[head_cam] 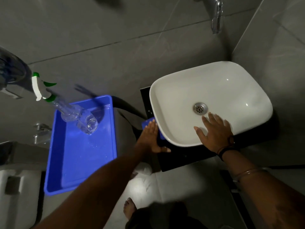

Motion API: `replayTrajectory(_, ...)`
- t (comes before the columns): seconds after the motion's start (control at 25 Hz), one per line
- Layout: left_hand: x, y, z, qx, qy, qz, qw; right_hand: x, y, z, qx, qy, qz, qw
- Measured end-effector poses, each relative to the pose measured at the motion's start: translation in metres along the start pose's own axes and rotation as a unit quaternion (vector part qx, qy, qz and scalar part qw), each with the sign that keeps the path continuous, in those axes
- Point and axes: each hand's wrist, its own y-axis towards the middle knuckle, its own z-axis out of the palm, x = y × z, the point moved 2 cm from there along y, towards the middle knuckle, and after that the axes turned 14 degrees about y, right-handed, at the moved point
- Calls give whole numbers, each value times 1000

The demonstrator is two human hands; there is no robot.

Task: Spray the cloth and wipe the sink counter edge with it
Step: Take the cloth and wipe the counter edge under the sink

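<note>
A blue cloth (147, 122) lies on the dark counter (178, 158) at the left side of the white sink basin (181, 100). My left hand (151, 138) presses flat on the cloth, fingers extended, so most of the cloth is hidden beneath it. My right hand (214, 131) rests flat on the near rim of the basin with its fingers spread, holding nothing. A clear spray bottle (76, 115) with a white and green trigger head stands tilted in the blue plastic tray (82, 162) to the left.
A chrome faucet (217, 15) hangs from the tiled wall above the basin. A steel drain (200, 109) sits in the basin's middle. A chrome tap (40, 133) and a white fixture (18, 195) are at the far left. My bare foot (129, 207) stands on the floor below.
</note>
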Motion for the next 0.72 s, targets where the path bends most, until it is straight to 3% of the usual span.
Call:
replayTrajectory(0.2, 53, 75, -52, 6, 51, 60, 997, 0, 0, 1, -10, -8, 6, 1000)
replayTrajectory(0.44, 84, 160, -87, 32, 58, 60, 996, -1, 1, 3, -36, -9, -2, 999)
replayTrajectory(0.6, 71, 132, -79, 11, -40, -25, 999, 2, -2, -1, -45, -7, -2, 999)
replayTrajectory(0.72, 54, 89, -53, 3, -11, 44, 999, 4, -4, -1, -47, 2, -3, 999)
